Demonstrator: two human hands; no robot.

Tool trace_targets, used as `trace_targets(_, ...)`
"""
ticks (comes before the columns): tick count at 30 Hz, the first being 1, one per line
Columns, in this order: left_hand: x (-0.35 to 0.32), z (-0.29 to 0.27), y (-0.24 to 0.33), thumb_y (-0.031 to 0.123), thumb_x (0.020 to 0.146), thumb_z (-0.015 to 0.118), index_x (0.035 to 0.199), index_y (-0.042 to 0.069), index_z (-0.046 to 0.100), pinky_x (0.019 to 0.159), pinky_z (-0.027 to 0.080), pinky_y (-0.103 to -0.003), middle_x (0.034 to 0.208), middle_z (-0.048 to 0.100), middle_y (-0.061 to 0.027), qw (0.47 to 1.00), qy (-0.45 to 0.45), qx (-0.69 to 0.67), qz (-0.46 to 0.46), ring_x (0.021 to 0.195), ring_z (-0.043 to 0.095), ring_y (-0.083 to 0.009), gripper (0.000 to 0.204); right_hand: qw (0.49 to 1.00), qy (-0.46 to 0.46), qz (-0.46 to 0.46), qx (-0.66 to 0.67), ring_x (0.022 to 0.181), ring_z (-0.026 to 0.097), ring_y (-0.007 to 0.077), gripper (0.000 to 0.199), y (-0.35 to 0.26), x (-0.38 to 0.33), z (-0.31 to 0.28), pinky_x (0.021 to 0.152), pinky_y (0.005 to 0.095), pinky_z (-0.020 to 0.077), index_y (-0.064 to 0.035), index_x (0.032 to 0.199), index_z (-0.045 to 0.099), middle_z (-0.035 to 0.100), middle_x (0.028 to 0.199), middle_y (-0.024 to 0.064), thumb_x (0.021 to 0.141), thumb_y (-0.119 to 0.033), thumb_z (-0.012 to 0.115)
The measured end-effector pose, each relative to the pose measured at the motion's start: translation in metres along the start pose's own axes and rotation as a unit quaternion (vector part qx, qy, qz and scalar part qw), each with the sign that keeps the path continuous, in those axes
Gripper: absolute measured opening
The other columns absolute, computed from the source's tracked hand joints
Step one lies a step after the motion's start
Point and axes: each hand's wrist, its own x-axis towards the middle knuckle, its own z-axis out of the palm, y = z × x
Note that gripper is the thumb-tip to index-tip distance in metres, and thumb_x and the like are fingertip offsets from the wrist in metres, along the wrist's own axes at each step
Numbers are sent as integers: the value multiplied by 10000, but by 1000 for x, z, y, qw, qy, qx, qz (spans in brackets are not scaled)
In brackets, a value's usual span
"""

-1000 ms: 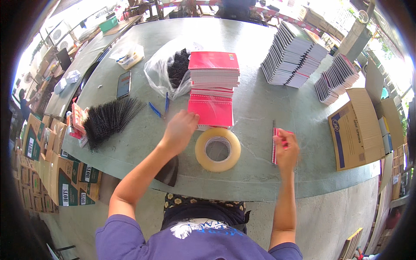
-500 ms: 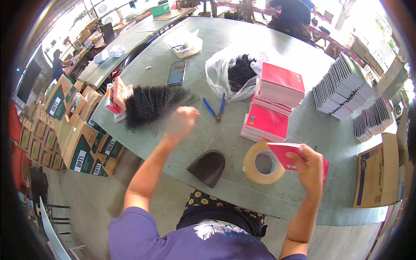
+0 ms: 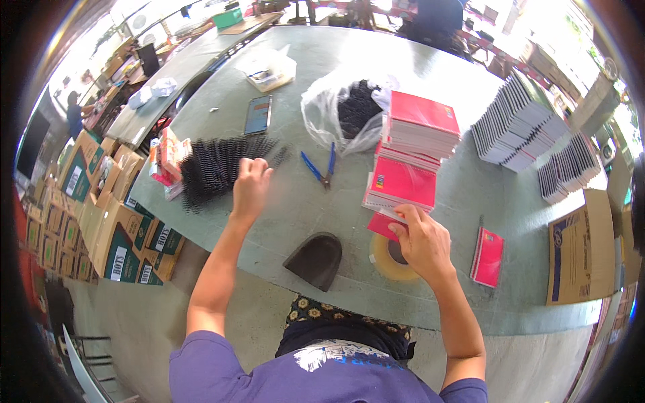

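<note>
My left hand (image 3: 250, 191), its fingers curled closed, is at the right edge of a pile of black spiral binding coils (image 3: 211, 171); whatever it pinches is hidden. Between the thumb and fingers of my right hand (image 3: 424, 243) is a red-covered booklet (image 3: 381, 226), held above a roll of clear tape (image 3: 377, 260). Just behind it rises a stack of red booklets (image 3: 406, 181) with white page edges. A single red notebook (image 3: 488, 257) lies flat to the right, with a dark coil along its left edge.
Blue-handled pliers (image 3: 326, 171) and a dark rounded block (image 3: 316, 260) lie mid-table. Farther back are a phone (image 3: 258, 115), a plastic container (image 3: 270, 72) and a clear bag of black coils (image 3: 359, 111). Coil-bound stacks (image 3: 514, 127) and an open carton (image 3: 581, 248) stand right.
My right hand has moved left with the red booklet, from beside the lone notebook to the front of the stack. My left hand has shifted left, closer against the coil pile.
</note>
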Motion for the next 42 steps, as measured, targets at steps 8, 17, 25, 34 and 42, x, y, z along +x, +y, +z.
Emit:
trace_targets(8, 35, -59, 90, -51, 822, 551, 1253, 28, 488, 590, 511, -250, 791, 539, -25, 821, -181, -523, -139, 656, 545, -105, 443, 999, -36, 19, 32, 742, 641, 305, 165, 3, -2, 1, 650, 397, 493, -95, 959, 641, 672, 843, 114, 836, -197, 602)
trace_targets(17, -17, -22, 157, 39, 858, 607, 1275, 22, 482, 714, 470, -267, 875, 634, -81, 747, -424, -493, -138, 751, 579, -127, 436, 995, -97, 18, 17, 784, 642, 311, 207, 5, -5, -1, 675, 416, 499, -85, 998, 633, 669, 880, 125, 813, -102, 541)
trace_targets(25, -10, -25, 127, 63, 888, 600, 1018, -12, 637, 747, 467, -241, 904, 631, -29, 670, -378, -620, -153, 821, 567, -89, 155, 988, -145, 33, 25, 757, 641, 315, 246, 0, -1, -5, 648, 416, 500, -135, 1024, 638, 667, 836, 122, 800, -79, 552)
trace_targets(34, -11, -20, 115, 100, 952, 499, 983, -15, 605, 806, 443, -269, 896, 611, -51, 588, -418, -682, -118, 847, 541, -129, 160, 991, -131, 4, 41, 757, 641, 305, 267, 0, -1, -7, 651, 404, 507, -154, 1034, 656, 676, 849, 101, 794, -79, 567)
trace_targets(42, -1, -32, 115, 116, 938, 520, 1003, -12, 609, 763, 451, -299, 903, 620, -70, 676, -441, -584, -81, 819, 556, -155, 169, 990, -130, -4, 53, 759, 641, 309, 261, 3, -2, -5, 658, 406, 507, -155, 1035, 655, 679, 884, 102, 800, -84, 566)
